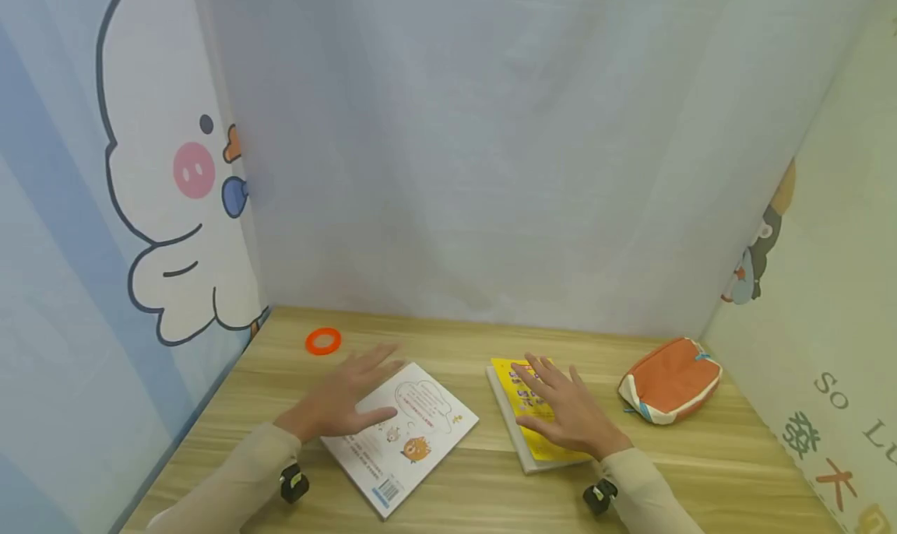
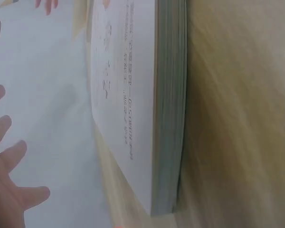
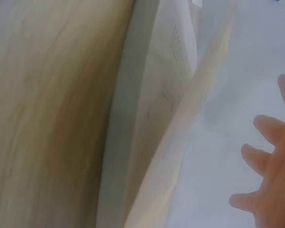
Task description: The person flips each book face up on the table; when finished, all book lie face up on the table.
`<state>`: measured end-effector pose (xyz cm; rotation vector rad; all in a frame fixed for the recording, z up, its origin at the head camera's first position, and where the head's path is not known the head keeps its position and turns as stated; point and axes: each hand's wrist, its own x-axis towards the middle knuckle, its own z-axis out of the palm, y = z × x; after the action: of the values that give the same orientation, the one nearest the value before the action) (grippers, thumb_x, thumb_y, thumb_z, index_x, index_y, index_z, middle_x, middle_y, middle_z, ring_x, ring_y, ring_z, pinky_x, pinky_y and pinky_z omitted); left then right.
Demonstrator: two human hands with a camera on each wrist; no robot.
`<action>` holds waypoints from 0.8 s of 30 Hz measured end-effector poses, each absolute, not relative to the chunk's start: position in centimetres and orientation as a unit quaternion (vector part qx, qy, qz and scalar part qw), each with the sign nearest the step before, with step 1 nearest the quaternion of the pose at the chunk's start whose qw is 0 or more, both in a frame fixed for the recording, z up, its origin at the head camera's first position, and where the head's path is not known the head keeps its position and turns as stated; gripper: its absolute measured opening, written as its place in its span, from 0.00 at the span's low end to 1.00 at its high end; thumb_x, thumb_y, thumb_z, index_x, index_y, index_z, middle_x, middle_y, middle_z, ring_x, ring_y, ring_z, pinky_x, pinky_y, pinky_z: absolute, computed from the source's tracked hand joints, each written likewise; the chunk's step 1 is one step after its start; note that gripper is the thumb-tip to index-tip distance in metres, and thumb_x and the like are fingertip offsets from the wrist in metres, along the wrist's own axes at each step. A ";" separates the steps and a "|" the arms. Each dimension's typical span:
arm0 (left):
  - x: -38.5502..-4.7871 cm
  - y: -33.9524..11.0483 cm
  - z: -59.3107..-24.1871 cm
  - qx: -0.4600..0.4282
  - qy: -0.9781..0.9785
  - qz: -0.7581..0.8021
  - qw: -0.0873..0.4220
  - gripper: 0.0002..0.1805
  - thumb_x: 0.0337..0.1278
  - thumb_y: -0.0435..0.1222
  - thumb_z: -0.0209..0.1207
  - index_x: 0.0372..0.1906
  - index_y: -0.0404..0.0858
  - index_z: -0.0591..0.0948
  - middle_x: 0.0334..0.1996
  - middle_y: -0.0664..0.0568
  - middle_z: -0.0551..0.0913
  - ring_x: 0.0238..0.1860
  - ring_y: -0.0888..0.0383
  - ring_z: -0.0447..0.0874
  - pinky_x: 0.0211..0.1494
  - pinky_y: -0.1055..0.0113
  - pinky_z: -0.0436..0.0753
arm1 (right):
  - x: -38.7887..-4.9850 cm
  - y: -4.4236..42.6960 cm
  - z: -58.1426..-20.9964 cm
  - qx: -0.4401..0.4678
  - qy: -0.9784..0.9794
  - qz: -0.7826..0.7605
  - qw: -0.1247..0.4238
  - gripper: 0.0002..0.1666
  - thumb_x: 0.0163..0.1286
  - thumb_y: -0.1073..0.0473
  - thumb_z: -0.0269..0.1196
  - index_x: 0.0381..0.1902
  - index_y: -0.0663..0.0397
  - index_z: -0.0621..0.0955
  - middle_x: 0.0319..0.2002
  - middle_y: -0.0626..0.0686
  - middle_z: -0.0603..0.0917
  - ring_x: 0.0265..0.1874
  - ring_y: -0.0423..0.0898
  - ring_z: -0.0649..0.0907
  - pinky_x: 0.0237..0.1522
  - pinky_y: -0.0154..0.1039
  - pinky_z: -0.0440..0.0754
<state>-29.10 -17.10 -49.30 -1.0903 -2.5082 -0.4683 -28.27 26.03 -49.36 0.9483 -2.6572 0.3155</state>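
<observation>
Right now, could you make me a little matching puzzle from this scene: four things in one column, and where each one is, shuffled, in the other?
Things:
1. Orange ring
2. White book
3. Yellow-covered book
4. Orange-red pouch

Places, seen from the head camera:
A. Partly hidden by the right hand
B. Near the right edge of the table
C. Near the table's far left corner
D. Partly hidden by the left hand

Right pairs: 1-C, 2-D, 3-A, 4-B
</observation>
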 end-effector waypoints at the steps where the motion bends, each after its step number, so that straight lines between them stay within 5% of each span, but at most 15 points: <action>1: -29.0 -17.3 -49.4 -0.379 -0.891 -0.172 0.182 0.41 0.63 0.57 0.64 0.77 0.48 0.69 0.80 0.48 0.63 0.77 0.43 0.67 0.70 0.35 0.72 | -28.2 25.9 -49.3 0.334 -0.924 0.114 0.148 0.46 0.71 0.34 0.62 0.81 0.34 0.61 0.81 0.55 0.62 0.76 0.66 0.68 0.66 0.81 0.62; 6: -28.3 -18.4 -49.7 -0.323 -0.903 -0.227 0.168 0.38 0.62 0.50 0.67 0.75 0.45 0.71 0.77 0.49 0.69 0.74 0.44 0.72 0.72 0.43 0.74 | -28.2 25.6 -49.3 0.351 -0.915 0.130 0.149 0.43 0.72 0.37 0.63 0.80 0.40 0.65 0.80 0.56 0.63 0.74 0.64 0.71 0.65 0.78 0.66; 13: -26.9 -20.5 -50.4 -0.261 -0.895 -0.336 0.131 0.34 0.65 0.47 0.67 0.74 0.44 0.73 0.72 0.47 0.76 0.73 0.41 0.73 0.71 0.39 0.73 | -28.2 24.8 -49.5 0.388 -0.895 0.151 0.158 0.41 0.69 0.41 0.68 0.74 0.50 0.73 0.76 0.60 0.70 0.70 0.59 0.77 0.64 0.58 0.79; 24: -26.0 -22.2 -51.6 -0.232 -0.879 -0.414 0.029 0.38 0.66 0.50 0.66 0.76 0.41 0.69 0.73 0.43 0.74 0.70 0.39 0.75 0.64 0.41 0.80 | -27.8 22.9 -49.5 0.399 -0.888 0.172 0.152 0.41 0.67 0.44 0.71 0.75 0.46 0.73 0.74 0.60 0.74 0.71 0.57 0.76 0.66 0.60 0.77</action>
<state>-26.00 -22.21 -51.60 -0.7164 -2.7122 -1.2780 -27.83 22.89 -49.51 1.1465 -2.5479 0.4932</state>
